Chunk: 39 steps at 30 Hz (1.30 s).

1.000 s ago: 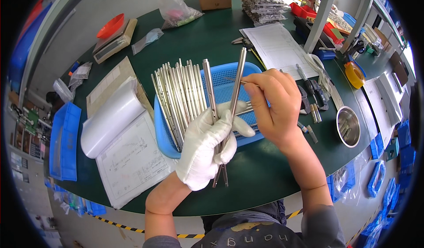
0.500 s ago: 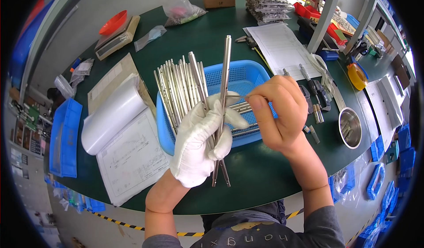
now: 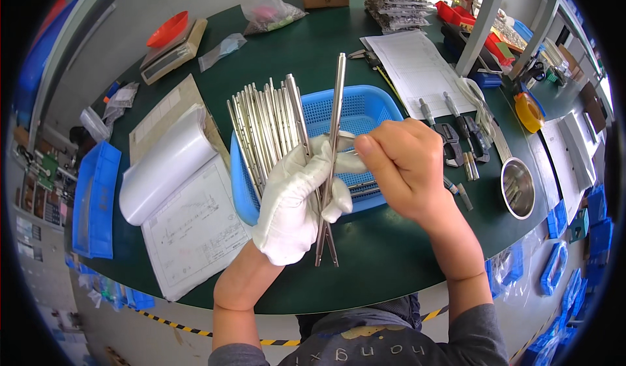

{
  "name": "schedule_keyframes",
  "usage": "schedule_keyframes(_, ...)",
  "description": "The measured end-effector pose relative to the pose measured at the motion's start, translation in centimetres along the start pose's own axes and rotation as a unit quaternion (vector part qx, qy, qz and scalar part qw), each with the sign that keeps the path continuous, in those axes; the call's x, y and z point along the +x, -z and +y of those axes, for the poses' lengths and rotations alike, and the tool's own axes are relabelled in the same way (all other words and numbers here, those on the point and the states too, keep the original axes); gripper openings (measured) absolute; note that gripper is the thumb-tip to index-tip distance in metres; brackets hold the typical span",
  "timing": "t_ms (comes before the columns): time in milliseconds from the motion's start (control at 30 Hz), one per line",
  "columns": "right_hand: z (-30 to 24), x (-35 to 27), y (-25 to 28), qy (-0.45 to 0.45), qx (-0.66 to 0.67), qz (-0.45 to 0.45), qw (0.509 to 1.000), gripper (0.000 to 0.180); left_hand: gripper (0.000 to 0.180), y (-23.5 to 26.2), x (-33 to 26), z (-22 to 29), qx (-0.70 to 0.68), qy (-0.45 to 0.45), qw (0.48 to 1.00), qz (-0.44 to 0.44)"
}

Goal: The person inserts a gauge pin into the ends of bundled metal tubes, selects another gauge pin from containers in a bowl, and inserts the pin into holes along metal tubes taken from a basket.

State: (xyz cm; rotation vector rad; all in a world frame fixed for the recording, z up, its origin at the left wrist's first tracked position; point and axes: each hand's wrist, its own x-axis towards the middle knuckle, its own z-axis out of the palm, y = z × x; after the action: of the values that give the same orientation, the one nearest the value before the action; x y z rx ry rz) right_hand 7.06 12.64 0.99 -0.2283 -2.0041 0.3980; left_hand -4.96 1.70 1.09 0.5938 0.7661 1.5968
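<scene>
Left grip (image 3: 293, 203) clamped on metal rods (image 3: 332, 138); right grip (image 3: 401, 164) pinching rod above basket (image 3: 365, 108)

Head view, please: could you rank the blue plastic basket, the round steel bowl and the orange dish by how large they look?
1. Blue plastic basket, clearly the largest.
2 and 3. Round steel bowl and orange dish look about alike; the dish lies farther from the camera and fisheye bending distorts both, so I would not rank them.
</scene>
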Motion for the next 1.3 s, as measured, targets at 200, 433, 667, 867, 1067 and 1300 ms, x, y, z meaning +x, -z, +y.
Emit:
schedule_keyframes(200, 0.2, 0.0, -0.2, -0.042, 0.001, -0.084, 0.996, 0.031, 0.027, 1.0, 0.3, -0.7, 0.038, 0.028, 0.999, -0.005)
schedule_keyframes(433, -0.7, 0.4, 1.2, -0.086, 0.093, -0.034, 0.991, 0.03, 0.024, 1.0, 0.5, 0.3, 0.043, -0.009, 0.998, 0.046)
schedule_keyframes(667, -0.3, -0.1, -0.2, -0.037, 0.076, -0.101, 0.991, 0.029, 0.022, 0.9, 0.3, 0.2, -0.001, -0.02, 0.999, 0.036)
schedule_keyframes(867, -0.3, 0.0, -0.3, -0.018, 0.032, -0.102, 0.994, 0.029, 0.022, 0.9, 0.5, 0.1, 0.002, -0.011, 0.999, 0.038)
schedule_keyframes(1067, -0.2, -0.3, -0.6, -0.027, -0.036, -0.121, 0.992, 0.028, 0.021, 0.5, 0.9, -0.3, 0.03, -0.017, 0.997, 0.068)
schedule_keyframes(1300, -0.5, -0.4, -0.7, -0.083, 0.041, -0.097, 0.991, 0.029, 0.02, 1.0, 0.9, -0.2, 0.037, -0.008, 0.997, 0.063)
